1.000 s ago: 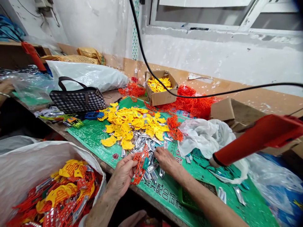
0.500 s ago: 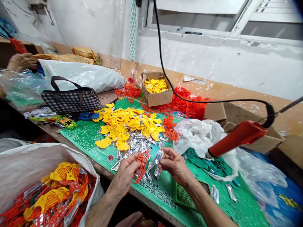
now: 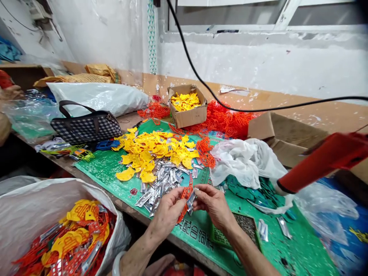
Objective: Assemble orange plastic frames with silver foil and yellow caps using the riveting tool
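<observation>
My left hand pinches a thin orange-red plastic lattice piece that stands upright between the fingers. In my right hand is a shiny silver metal plate, pressed against the side of the orange-red piece. Fingertips partly cover both parts. Just beyond my hands lies a heap of silver metal plates, with a pile of yellow plastic pieces behind it. A green basket of small dark screw-like bits is partly hidden by my right forearm.
At the right hangs a red electric screwdriver on a black cable. A white sack of orange and yellow parts stands at lower left. Behind are a checked bag, a cardboard box and white plastic. Another person's hand is far left.
My right hand has brought the silver plate against the orange-red piece; before, they were apart. The view has shifted, and the hanging screwdriver now appears farther right. The other person's hand has lowered.
</observation>
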Motion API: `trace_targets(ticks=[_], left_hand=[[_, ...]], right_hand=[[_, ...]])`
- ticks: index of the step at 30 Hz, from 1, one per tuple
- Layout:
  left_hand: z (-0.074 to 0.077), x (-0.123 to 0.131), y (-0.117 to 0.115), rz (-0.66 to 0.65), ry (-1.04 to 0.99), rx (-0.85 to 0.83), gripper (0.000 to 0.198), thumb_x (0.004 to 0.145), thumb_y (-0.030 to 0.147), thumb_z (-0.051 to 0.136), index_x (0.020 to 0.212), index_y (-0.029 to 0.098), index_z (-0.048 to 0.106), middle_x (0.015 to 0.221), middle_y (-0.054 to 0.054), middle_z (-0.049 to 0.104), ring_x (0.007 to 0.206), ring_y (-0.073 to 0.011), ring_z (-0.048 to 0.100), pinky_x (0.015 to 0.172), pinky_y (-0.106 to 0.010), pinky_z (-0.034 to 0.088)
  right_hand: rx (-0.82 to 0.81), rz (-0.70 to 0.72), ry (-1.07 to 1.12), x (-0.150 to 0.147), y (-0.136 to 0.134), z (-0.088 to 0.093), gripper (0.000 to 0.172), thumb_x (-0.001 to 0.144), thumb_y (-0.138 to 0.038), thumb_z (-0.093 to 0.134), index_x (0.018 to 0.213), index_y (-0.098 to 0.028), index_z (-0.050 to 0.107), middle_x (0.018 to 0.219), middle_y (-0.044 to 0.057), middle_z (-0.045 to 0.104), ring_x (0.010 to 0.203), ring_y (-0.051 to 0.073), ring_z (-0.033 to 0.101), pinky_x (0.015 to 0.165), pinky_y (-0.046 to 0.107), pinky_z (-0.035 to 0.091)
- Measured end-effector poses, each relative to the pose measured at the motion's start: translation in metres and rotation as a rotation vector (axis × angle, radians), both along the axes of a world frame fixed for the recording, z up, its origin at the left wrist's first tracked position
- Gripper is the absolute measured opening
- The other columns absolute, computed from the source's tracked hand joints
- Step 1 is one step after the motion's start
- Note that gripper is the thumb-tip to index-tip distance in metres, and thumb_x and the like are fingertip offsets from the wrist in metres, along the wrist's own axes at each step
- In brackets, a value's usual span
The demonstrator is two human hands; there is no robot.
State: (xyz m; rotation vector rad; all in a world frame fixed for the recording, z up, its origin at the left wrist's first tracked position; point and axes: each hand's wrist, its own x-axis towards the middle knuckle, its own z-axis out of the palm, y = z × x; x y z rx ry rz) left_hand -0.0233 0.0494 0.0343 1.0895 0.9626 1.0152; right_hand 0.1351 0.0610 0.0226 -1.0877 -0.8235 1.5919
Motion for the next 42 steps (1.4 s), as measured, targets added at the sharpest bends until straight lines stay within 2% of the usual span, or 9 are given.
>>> trace_targets(ticks=[7, 11, 15, 19, 23, 26, 29, 33, 42], left_hand=[[0.003, 0.004, -0.001, -0.087, 0.031, 0.004, 0.033, 0.084, 0.022, 0.058, 0.114, 0.018, 0.071, 0.098, -0.005, 0.075, 0.087, -0.0212, 0.067, 0.080, -0.030, 0.050], [0.014, 0.006, -0.005, -0.178, 0.092, 0.064, 0.033, 0.088, 0.022, 0.054, 0.115, 0.019, 0.072, 0.096, -0.004, 0.075, 0.091, -0.0211, 0.066, 0.081, -0.027, 0.049], [0.023, 0.005, -0.008, -0.235, 0.263, 0.268, 0.032, 0.093, 0.020, 0.047, 0.115, 0.020, 0.070, 0.099, -0.004, 0.073, 0.091, -0.0191, 0.064, 0.083, -0.026, 0.048], [0.021, 0.005, -0.009, -0.245, 0.441, 0.588, 0.029, 0.092, 0.015, 0.048, 0.113, 0.019, 0.068, 0.104, -0.007, 0.070, 0.096, -0.0196, 0.064, 0.087, -0.028, 0.049], [0.013, 0.010, -0.011, -0.163, 0.525, 0.934, 0.032, 0.088, 0.010, 0.055, 0.118, 0.018, 0.061, 0.106, -0.009, 0.070, 0.099, -0.0200, 0.064, 0.090, -0.031, 0.050], [0.009, 0.014, -0.013, -0.093, 0.571, 1.102, 0.031, 0.089, 0.006, 0.052, 0.117, 0.018, 0.058, 0.102, -0.008, 0.072, 0.094, -0.0189, 0.065, 0.089, -0.032, 0.052], [0.010, 0.016, -0.015, -0.073, 0.594, 1.198, 0.032, 0.090, 0.005, 0.049, 0.118, 0.017, 0.056, 0.100, -0.009, 0.072, 0.091, -0.0193, 0.066, 0.086, -0.034, 0.054], [0.015, 0.016, -0.018, -0.074, 0.624, 1.289, 0.032, 0.091, 0.006, 0.047, 0.121, 0.016, 0.054, 0.099, -0.009, 0.073, 0.086, -0.0193, 0.066, 0.082, -0.034, 0.055], [0.022, 0.016, -0.024, -0.142, 0.651, 1.375, 0.030, 0.091, 0.008, 0.047, 0.120, 0.013, 0.055, 0.096, -0.010, 0.073, 0.082, -0.0194, 0.063, 0.075, -0.033, 0.054]], right_hand=[[0.003, 0.127, -0.021, 0.019, -0.009, 0.017, 0.032, 0.058, -0.035, 0.088, 0.073, -0.013, 0.071, 0.061, 0.002, 0.070, 0.050, 0.012, 0.064, 0.054, 0.025, 0.054], [0.075, 0.096, -0.046, 0.021, -0.014, 0.020, 0.027, 0.060, -0.034, 0.086, 0.072, -0.015, 0.072, 0.059, 0.000, 0.069, 0.051, 0.011, 0.063, 0.055, 0.024, 0.052], [0.108, 0.060, 0.022, 0.024, -0.017, 0.017, 0.021, 0.060, -0.031, 0.087, 0.069, -0.017, 0.073, 0.065, -0.001, 0.067, 0.054, 0.012, 0.064, 0.056, 0.025, 0.053], [0.143, 0.058, 0.063, 0.029, -0.022, 0.011, 0.019, 0.058, -0.032, 0.088, 0.066, -0.020, 0.075, 0.071, -0.002, 0.064, 0.057, 0.012, 0.063, 0.058, 0.027, 0.053], [0.355, 0.004, -0.015, 0.034, -0.031, -0.002, 0.012, 0.065, -0.033, 0.085, 0.073, -0.026, 0.079, 0.075, 0.000, 0.061, 0.072, 0.014, 0.060, 0.066, 0.026, 0.051], [0.492, -0.052, -0.083, 0.037, -0.037, -0.011, 0.010, 0.070, -0.033, 0.083, 0.080, -0.030, 0.080, 0.080, 0.001, 0.062, 0.080, 0.015, 0.058, 0.073, 0.027, 0.050], [0.596, -0.098, -0.145, 0.040, -0.043, -0.016, 0.013, 0.073, -0.030, 0.081, 0.085, -0.033, 0.079, 0.083, 0.001, 0.064, 0.083, 0.016, 0.060, 0.077, 0.030, 0.051], [0.681, -0.144, -0.210, 0.040, -0.052, -0.012, 0.018, 0.074, -0.026, 0.080, 0.089, -0.037, 0.078, 0.087, 0.002, 0.067, 0.083, 0.017, 0.064, 0.075, 0.031, 0.053], [0.818, -0.304, -0.272, 0.034, -0.073, -0.005, 0.027, 0.074, -0.022, 0.079, 0.094, -0.041, 0.077, 0.088, 0.002, 0.071, 0.081, 0.019, 0.070, 0.069, 0.031, 0.058]])
